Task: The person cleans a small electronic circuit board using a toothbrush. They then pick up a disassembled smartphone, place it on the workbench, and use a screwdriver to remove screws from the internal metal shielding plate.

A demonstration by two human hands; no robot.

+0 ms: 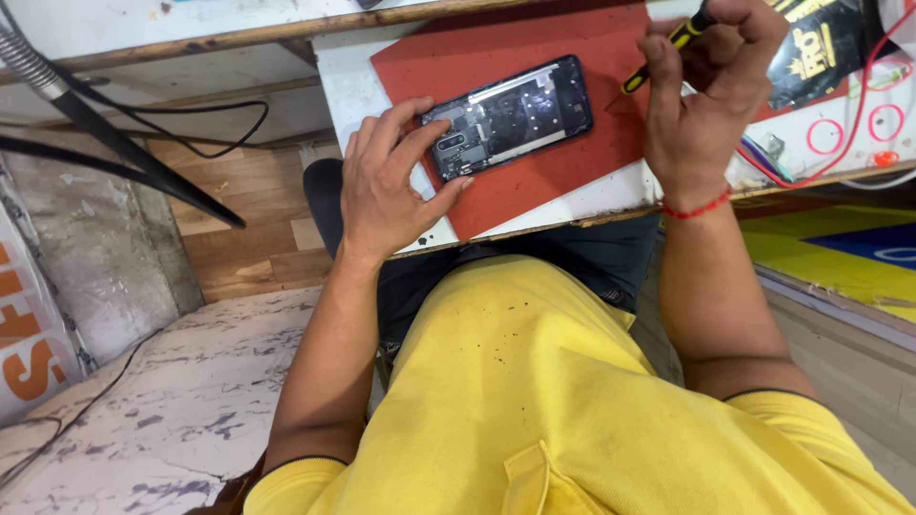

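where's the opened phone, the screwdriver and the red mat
opened phone (510, 116), head view, on the exposed dark middle of its open back
screwdriver (651, 65), head view, on the yellow-and-black shaft below the right hand's fingers
red mat (563, 176), head view, on a bare patch below the phone

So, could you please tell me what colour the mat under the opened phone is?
The mat is red, seen best in the head view.

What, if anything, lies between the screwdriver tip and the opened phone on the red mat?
Nothing visible: only bare red mat separates the screwdriver in the right hand from the opened phone, which the left hand steadies.
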